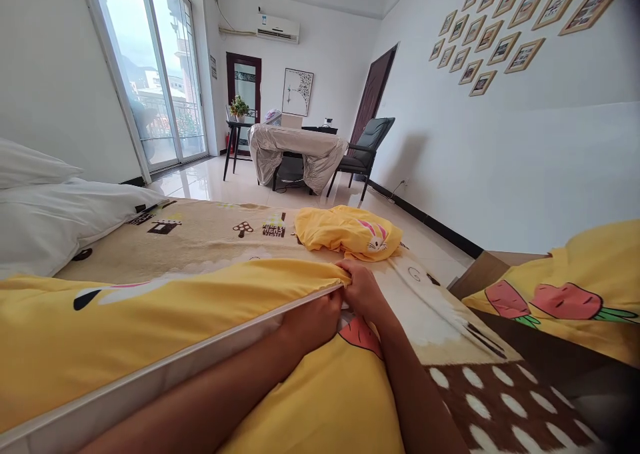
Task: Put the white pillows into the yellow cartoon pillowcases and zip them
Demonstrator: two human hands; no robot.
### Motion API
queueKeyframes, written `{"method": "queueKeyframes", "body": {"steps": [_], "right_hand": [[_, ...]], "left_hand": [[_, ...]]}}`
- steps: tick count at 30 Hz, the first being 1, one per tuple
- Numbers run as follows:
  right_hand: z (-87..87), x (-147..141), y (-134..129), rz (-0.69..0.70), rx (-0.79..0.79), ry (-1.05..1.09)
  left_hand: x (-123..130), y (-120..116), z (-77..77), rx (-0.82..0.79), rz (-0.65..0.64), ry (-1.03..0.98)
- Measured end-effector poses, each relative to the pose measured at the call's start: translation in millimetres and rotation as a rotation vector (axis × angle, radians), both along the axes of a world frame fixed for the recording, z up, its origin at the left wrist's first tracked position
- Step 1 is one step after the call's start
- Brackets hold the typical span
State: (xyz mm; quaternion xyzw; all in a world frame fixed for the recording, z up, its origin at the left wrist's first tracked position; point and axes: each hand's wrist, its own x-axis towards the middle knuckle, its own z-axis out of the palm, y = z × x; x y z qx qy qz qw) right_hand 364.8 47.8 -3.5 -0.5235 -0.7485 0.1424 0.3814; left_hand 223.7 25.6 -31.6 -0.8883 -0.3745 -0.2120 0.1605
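Observation:
A yellow fabric cover [190, 314] with a white zipper edge stretches from the left side to the middle of the view. At its right end my right hand [361, 287] is closed on the corner of the cloth. Just below and beside it, my left hand [320, 317] is closed on the cover's edge, its fingertips partly hidden. More yellow cloth with a red carrot print [320, 401] lies between my forearms. Beyond my hands, a bunched yellow cloth with a rabbit print [345, 231] rests on the patterned blanket [200, 241].
White pillows [45, 207] lie at the left. A cardboard box [490, 267] with yellow carrot-print cloth [590, 294] over it stands at the right. Farther back are a covered table [300, 141], a dark chair [367, 147] and a glass sliding door [160, 74].

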Motion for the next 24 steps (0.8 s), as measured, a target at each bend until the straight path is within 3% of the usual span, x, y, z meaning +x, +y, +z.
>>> {"method": "queueKeyframes", "body": {"steps": [6,24], "right_hand": [[0.1,-4.1,-0.4,0.075,-0.055,0.196],[-2.8,-7.8,2.0,-0.049,-0.018,0.242]], "left_hand": [[-2.3,-2.7,3.5,0.003,-0.054,0.041],[0.9,0.9,10.2,-0.079,-0.031,0.081]]}}
